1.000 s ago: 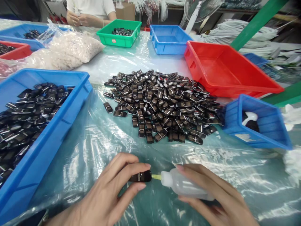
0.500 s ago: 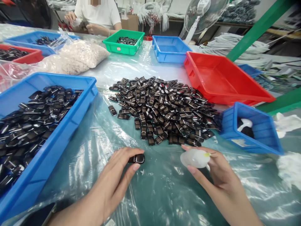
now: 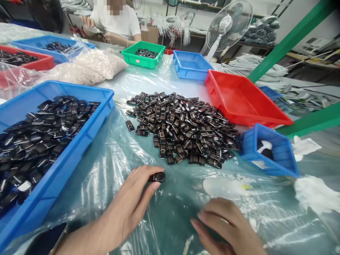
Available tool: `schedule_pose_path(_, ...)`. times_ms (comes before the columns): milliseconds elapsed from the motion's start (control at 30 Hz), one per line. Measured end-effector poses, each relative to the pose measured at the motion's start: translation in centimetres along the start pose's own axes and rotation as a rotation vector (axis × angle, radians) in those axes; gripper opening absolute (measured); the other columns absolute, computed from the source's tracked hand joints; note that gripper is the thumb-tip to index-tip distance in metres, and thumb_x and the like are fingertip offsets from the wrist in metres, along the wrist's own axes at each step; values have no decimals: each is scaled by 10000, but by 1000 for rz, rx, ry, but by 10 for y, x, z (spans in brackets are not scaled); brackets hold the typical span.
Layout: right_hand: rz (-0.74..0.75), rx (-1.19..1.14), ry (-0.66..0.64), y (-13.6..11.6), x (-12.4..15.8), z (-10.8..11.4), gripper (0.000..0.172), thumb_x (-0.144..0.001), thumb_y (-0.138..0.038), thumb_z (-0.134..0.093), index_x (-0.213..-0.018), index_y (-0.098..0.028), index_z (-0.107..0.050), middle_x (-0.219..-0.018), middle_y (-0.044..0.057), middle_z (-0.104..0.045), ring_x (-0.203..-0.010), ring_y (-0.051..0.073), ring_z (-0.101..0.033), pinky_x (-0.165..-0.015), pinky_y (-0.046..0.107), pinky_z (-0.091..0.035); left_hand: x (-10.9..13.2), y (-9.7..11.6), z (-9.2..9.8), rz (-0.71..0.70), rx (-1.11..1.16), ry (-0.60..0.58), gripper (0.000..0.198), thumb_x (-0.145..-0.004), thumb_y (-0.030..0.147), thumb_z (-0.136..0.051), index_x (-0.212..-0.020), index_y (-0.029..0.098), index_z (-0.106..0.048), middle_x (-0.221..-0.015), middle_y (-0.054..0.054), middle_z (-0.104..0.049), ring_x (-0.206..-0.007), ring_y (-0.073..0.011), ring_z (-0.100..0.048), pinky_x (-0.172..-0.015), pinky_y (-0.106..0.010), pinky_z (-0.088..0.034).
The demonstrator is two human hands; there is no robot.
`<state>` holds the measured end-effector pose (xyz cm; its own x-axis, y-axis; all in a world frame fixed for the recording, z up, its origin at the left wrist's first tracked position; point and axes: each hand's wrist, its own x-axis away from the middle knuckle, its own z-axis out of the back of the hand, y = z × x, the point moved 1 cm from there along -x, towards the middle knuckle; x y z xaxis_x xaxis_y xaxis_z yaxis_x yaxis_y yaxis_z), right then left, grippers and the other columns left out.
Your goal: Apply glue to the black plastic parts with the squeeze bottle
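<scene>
My left hand (image 3: 130, 202) pinches a small glossy black toy car (image 3: 159, 176) between thumb and fingers, just above the plastic-covered table. A translucent white squeeze bottle (image 3: 221, 186) with a yellowish tip lies on its side on the sheet. Below it, my right hand (image 3: 228, 226) is a little blurred, its thumb and fingers apart and nothing visible in them. Beyond both hands spreads a heap of similar black toy cars (image 3: 183, 131).
On the left stands a blue tray (image 3: 87, 138) of black cars. To the right are a red tray (image 3: 247, 95), a small blue bin (image 3: 278, 152) holding a black-and-white item, and crumpled white tissue (image 3: 310, 194). A bulging bag (image 3: 103, 63), green tray (image 3: 142, 62) and co-worker (image 3: 117, 24) are farther back.
My right hand has let go of the squeeze bottle, which now lies on the table, and has moved down toward me. The left hand still holds the toy car.
</scene>
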<state>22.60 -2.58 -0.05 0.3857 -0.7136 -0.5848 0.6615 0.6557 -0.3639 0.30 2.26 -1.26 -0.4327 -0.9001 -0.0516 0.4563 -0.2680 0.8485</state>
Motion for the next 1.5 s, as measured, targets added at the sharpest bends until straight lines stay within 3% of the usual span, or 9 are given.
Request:
schedule_pose_path(167, 49, 25, -233, 2, -17, -36, 256, -971, -78, -444, -1158, -136, -608, -1074, 113, -683, -932, 227, -633, -769, 368, -535, -2, -1, -1, -59, -16, 24, 274, -1044, 242, -343, -1297, 322, -413, -1153, -34, -586, -1088, -234, -560, -911, -404, -467)
schedule_pose_path(300, 26, -63, -295, 6, -26, -55, 265, -971, -73, -408, -1000, -137, -663, -888, 89, -678, -778, 221, -582, -671, 369, -510, -2, -2, -2, -80, -16, 11, 280, -1044, 228, -346, -1300, 326, -404, -1158, -27, -580, -1099, -220, -553, -935, -394, -451)
schedule_pose_path(467, -291, -319, -292, 8, -32, -45, 209, -975, -133, -419, -899, -187, -606, -892, 68, -615, -817, 208, -565, -718, 366, -484, -1, -2, -2, -106, -22, 33, 277, -1040, 216, -357, -1294, 304, -421, -1139, -36, -591, -1071, -224, -568, -907, -379, -460)
schedule_pose_path(633, -745, -759, -273, 1, -39, -28, 204, -1004, -334, -421, -867, -221, -521, -711, -19, -538, -648, 127, -569, -618, 260, -510, -3, 1, 0, -162, -30, -45, 306, -1030, 171, -376, -1304, 301, -420, -1106, -17, -602, -1003, -198, -579, -856, -332, -458)
schedule_pose_path(833, -989, -1194, -216, -4, -38, -33, 276, -900, -475, -585, -831, -208, -577, -721, -18, -556, -670, 112, -569, -688, 257, -512, -2, 3, 0, -250, -30, -92, 318, -1022, 143, -396, -1300, 290, -440, -1040, -9, -617, -918, -195, -572, -818, -321, -438)
schedule_pose_path(1000, -1042, -1363, -175, -4, -40, -34, 257, -866, -444, -662, -818, -198, -604, -692, -34, -544, -661, 97, -541, -689, 241, -472, -1, 3, -1, -267, -37, -115, 284, -1031, 155, -384, -1277, 271, -466, -1009, -21, -616, -884, -205, -552, -793, -337, -417)
schedule_pose_path(1200, -1057, -1450, -129, -13, -35, -43, 297, -841, -479, -678, -861, -218, -539, -731, -42, -495, -681, 106, -545, -700, 264, -479, 0, -1, -2, -388, -86, -25, 263, -1055, 212, -362, -1301, 249, -447, -1006, -34, -640, -891, -196, -568, -801, -332, -421)
schedule_pose_path(1400, -1036, -1409, -142, -14, -28, -53, 298, -878, -505, -608, -904, -221, -521, -757, -31, -485, -660, 110, -548, -677, 275, -504, 3, -3, -16, -483, -265, 84, 300, -1064, 187, -298, -1311, 202, -468, -941, -55, -669, -759, -188, -559, -670, -327, -393)
schedule_pose_path(1500, -966, -1328, -153, -13, -25, -43, 207, -907, -432, -603, -876, -234, -551, -722, -33, -512, -643, 114, -550, -663, 263, -504, 8, 4, -8, -522, -416, 149, 297, -1059, 176, -312, -1293, 174, -495, -941, -57, -685, -753, -193, -567, -662, -331, -386)
